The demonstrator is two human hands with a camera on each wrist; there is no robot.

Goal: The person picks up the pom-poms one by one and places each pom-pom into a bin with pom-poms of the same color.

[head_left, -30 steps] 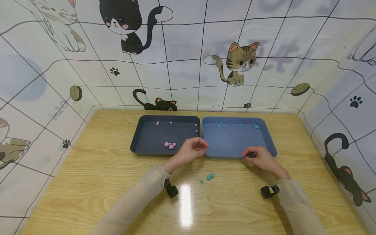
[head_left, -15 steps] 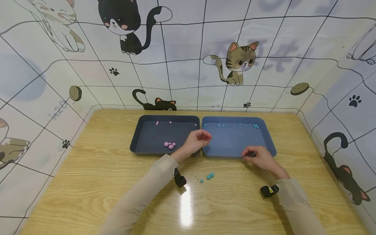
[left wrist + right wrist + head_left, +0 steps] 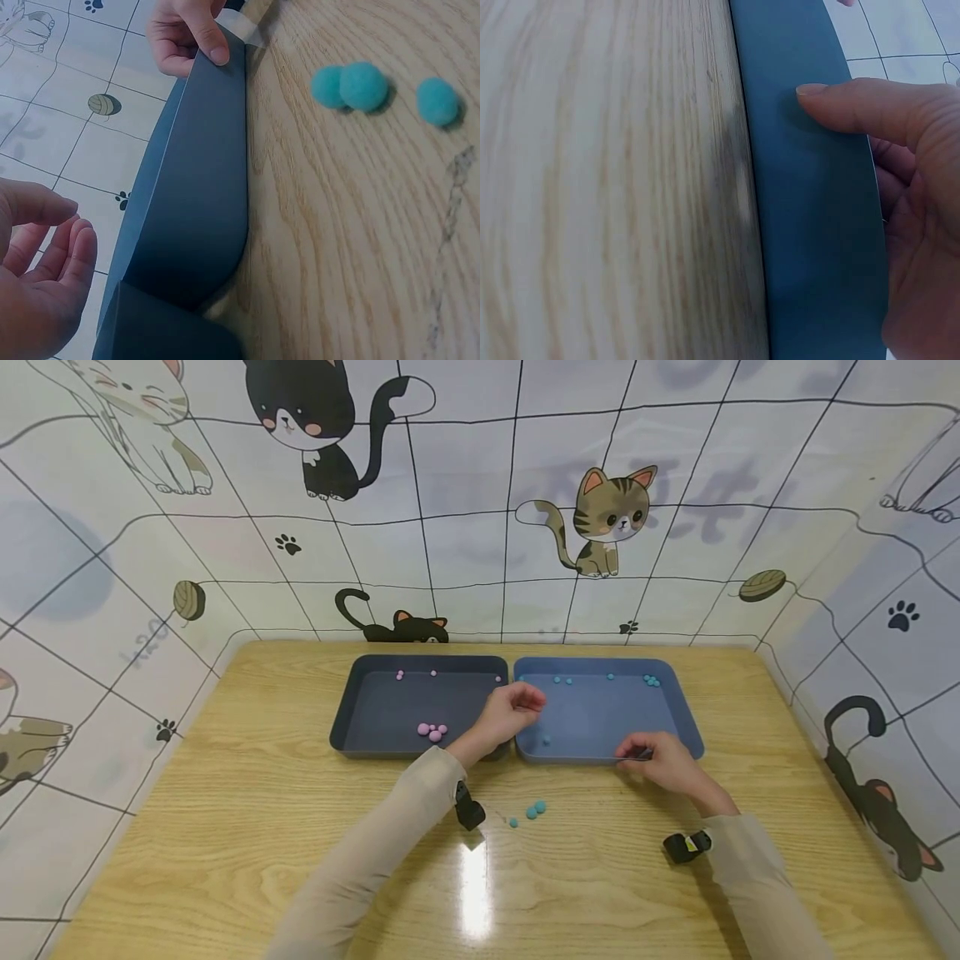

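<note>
My left hand hovers over the left side of the blue tray, fingers loosely bent. Nothing shows between its thumb and fingertips in the left wrist view. Below it, a slightly blurred teal pompom is inside the tray near the front wall. My right hand grips the tray's front wall, thumb on the outer face and fingers behind. Several small teal pompoms lie along the tray's back. On the table in front are 3 loose teal pompoms.
A dark grey tray stands against the blue tray's left side, holding several pink pompoms, some larger. Both trays are on a wooden table, close to the cat-printed backdrop. A black wrist camera sits on the left sleeve.
My left hand has moved right and farther back, over the blue tray. A teal pompom has appeared in that tray below it. The right hand keeps its grip on the wall.
</note>
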